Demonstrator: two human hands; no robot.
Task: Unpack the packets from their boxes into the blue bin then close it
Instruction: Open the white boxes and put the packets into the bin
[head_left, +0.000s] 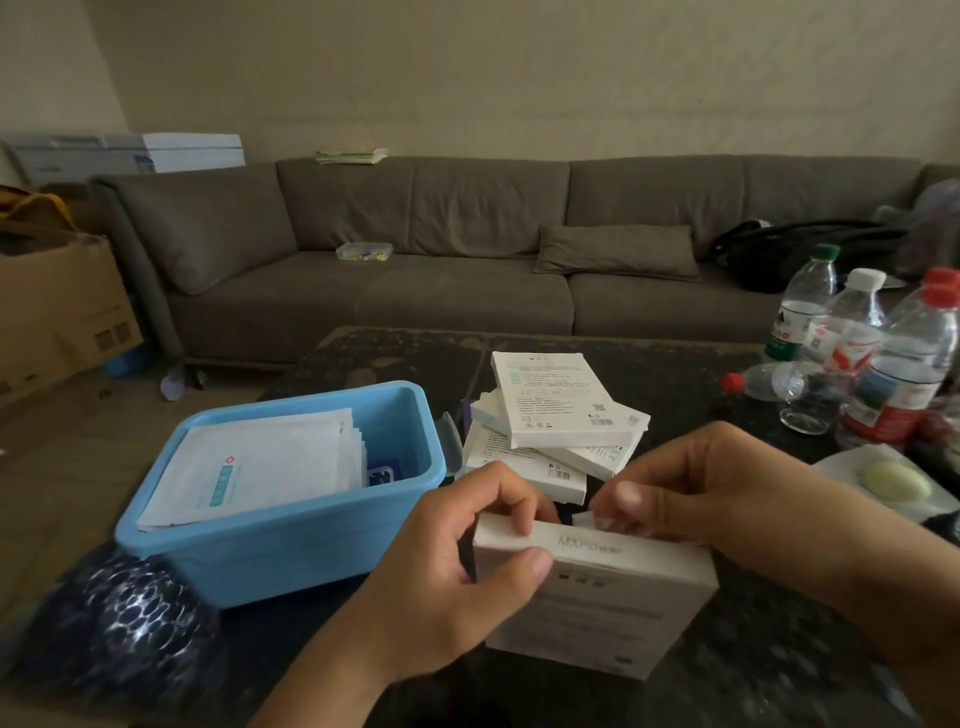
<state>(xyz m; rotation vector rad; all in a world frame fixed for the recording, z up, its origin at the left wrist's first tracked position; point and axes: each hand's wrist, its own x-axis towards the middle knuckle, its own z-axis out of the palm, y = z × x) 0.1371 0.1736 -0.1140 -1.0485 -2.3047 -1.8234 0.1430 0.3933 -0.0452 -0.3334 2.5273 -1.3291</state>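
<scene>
A light, stiff cardboard box (597, 592) is held near the middle, right of the blue bin (291, 540), gripped by the left hand (457, 566); its top flap is pinched by the right hand (691, 483). It is best held by its edges.

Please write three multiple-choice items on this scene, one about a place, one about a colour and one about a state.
1. Where is the pile of white boxes?
A. right of the blue bin
B. on the sofa
C. inside the bin

2. What colour is the lying bottle's cap?
A. green
B. red
C. white

3. What is the left hand doing?
A. resting flat on the table
B. reaching into the bin
C. gripping the white box

Key: 1 A, the pile lies on the table beside the bin; 2 B, the cap shows red; 3 C, thumb and fingers clasp the box while the right hand pinches its flap.
</scene>
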